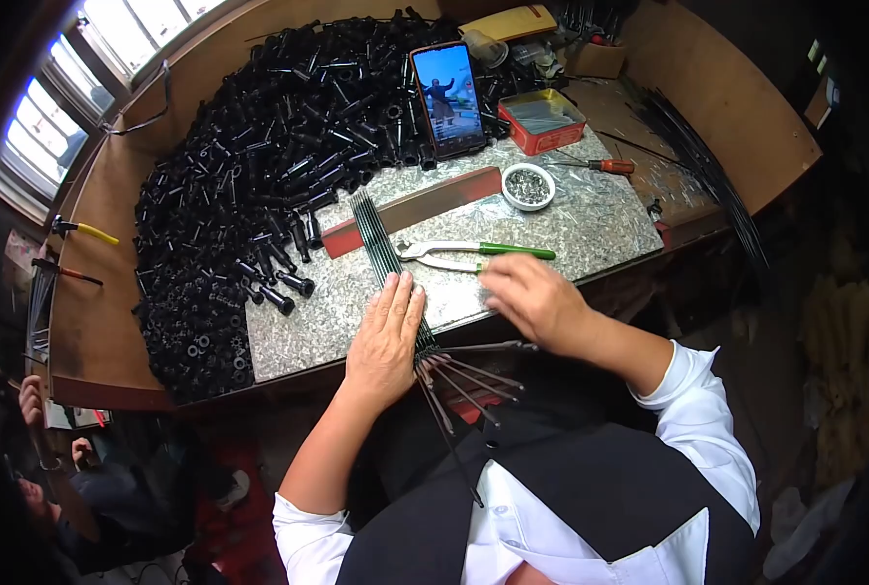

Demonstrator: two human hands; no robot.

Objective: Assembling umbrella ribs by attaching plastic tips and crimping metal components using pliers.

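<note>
The left hand [386, 336] lay flat, palm down, with the fingers pressed together, on a bundle of thin dark metal rods [381, 239]. The bundle lay on the galvanized metal sheet [552, 219] that covered the bench, and it ran from the long reddish bar [410, 207] toward the person. Under the palm the rods stayed together; past the bench edge their near ends [464, 375] fanned out loosely over the lap, so the bundle looked only partly put in order. The right hand [532, 297] hovered just beside the bundle, near the handles of the green-handled pliers [474, 253]. It was blurred, the fingers curled loosely, and I cannot tell if it pinched something.

As far as I can judge, the work was at an early or middle stage: one bundle was gathered, while a very large heap of small black plastic tubes [259, 166] lay untouched on the left of the bench, matte and cylindrical, some with wider collars. The sheet had a shiny, flaked pattern. A small white bowl [528, 186] held tiny grey metal pieces. Behind it stood a shallow red tin [547, 120], and a smartphone [448, 98] with a lit screen leaned against the heap. A screwdriver with an orange handle [605, 166] lay near the tin. More long dark rods [703, 161] lay on the wooden bench at the right.
</note>
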